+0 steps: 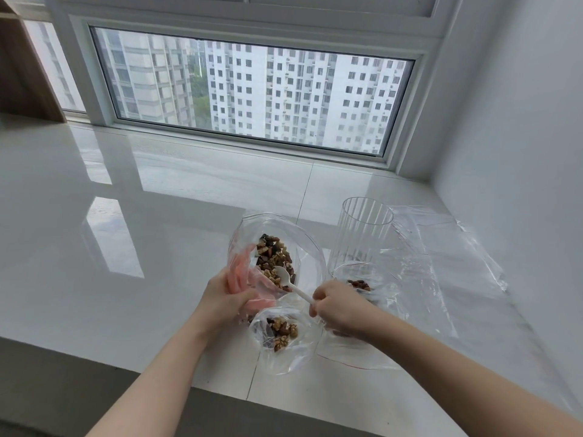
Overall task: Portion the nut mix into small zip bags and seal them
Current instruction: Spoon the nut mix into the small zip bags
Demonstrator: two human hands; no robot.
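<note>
The right hand (339,305) is pinching the near end of a white plastic spoon (291,285) between curled fingers and thumb, and the spoon's bowl is dipping into the nut mix (274,263) inside the big clear bag (277,247). The left hand (227,298) is gripping that bag's near left side, fingers curled round the bunched plastic and showing pink through it; this seems meant for keeping the mouth gaping and tilted toward the person so the spoon can be reaching in.

Just near the big bag, between the two wrists, a small zip bag (284,339) is lying on the white counter (126,247) with a modest heap of nuts in it and its mouth apparently unsealed, close enough that a loaded spoon would be travelling only a short way. To the right, a ribbed clear glass (362,238) is standing upright, and another small bag (362,287) with a few nuts is sitting at its base, partly behind the right hand; whether it is sealed I cannot tell. Further right, spare bags (441,247) are lying flat near the wall.

Judging by this, portioning is under way, with sealing not yet done on the near bag
</note>
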